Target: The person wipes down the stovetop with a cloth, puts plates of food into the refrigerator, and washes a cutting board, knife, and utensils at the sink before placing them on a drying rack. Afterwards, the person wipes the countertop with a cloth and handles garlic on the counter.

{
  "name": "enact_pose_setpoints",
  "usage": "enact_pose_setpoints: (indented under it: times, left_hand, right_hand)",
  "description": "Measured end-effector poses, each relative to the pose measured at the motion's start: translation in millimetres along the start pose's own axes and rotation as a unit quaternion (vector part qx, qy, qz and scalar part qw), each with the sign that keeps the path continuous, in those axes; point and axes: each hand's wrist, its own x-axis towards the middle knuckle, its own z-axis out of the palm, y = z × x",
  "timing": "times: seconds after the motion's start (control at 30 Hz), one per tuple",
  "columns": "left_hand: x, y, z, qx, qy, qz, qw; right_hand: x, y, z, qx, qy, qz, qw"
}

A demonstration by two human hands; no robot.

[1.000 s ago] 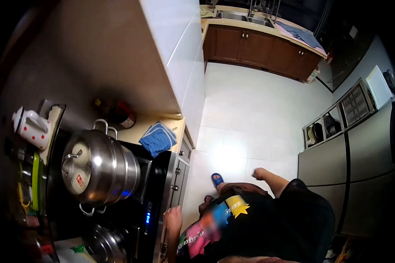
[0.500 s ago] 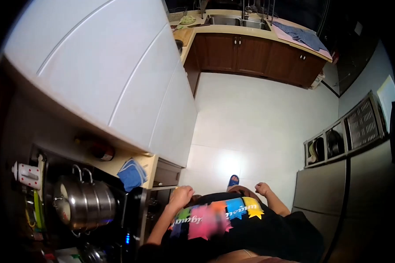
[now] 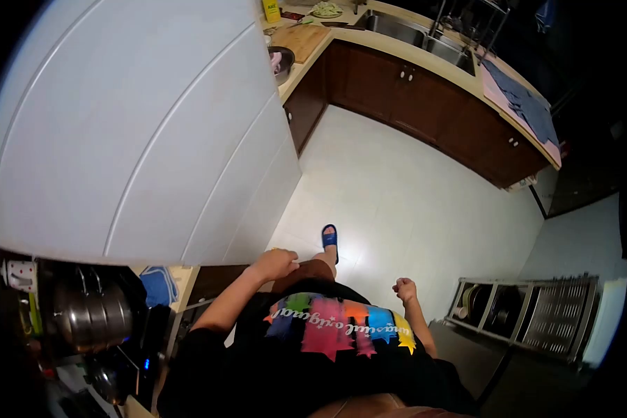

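Shirt of black cloth with a bright lettered print covers my front as I stand in a kitchen. My left grip hangs ahead of it, near the lower corner of a white panel; the fingers curl inward, though I cannot tell whether they are fully together. My right grip is held out over the pale floor, its fingers also bent, and again I cannot tell whether they meet the palm. Between the two, a little farther ahead, a blue slipper is on my foot, set on the floor.

To my left, below the panel's edge, a steel pot stands on the dark stove, with a spotted mug beyond it and a blue cloth on a strip of worktop beside it. To my right stands a metal rack with dark pans in its openings.

Across the floor, brown cabinets carry a second worktop. On it are a basin with something pink inside, a wooden board, a plate of pale green food, a sink and a grey-blue towel spread over a pink surface.
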Motion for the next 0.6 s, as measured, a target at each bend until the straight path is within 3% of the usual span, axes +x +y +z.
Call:
enact_pose_setpoints:
  times: [0.2, 0.27, 0.3, 0.37, 0.43, 0.5, 0.53, 0.6]
  left_hand:
    - [173.3, -3.0, -94.7, 0.030, -0.001, 0.047, 0.998]
    - [223.2, 11.3, -130.3, 0.047, -0.009, 0.075, 0.996]
    - [248.5, 18.1, -149.9, 0.052, -0.011, 0.078, 0.996]
    - [300.9, 28.3, -172.4, 0.065, 0.004, 0.096, 0.993]
    - [346.4, 33.6, -201.6, 0.040, 0.012, 0.146, 0.988]
    - [384.3, 39.3, -226.1, 0.024, 0.006, 0.135, 0.990]
    - [404.8, 39.4, -235.4, 0.023, -0.014, 0.121, 0.992]
    - [440.7, 55.0, -271.3, 0.004, -0.039, 0.080, 0.996]
  right_hand:
    - [50.5, -81.9, -42.0, -0.043, -0.005, -0.006, 0.999]
    - [64.4, -106.5, -68.1, -0.125, -0.022, -0.003, 0.992]
    - [95.7, -88.6, -76.6, -0.260, -0.045, -0.080, 0.961]
    - [168.5, -36.3, -96.5, -0.520, -0.019, -0.246, 0.818]
    - [168.2, -91.3, -101.0, -0.446, -0.003, -0.112, 0.888]
    - [249.5, -23.5, -107.9, -0.528, -0.034, -0.199, 0.825]
    - [282.7, -8.1, -116.3, -0.530, -0.034, -0.202, 0.823]
    - [341.7, -7.7, -133.6, -0.427, -0.064, -0.233, 0.871]
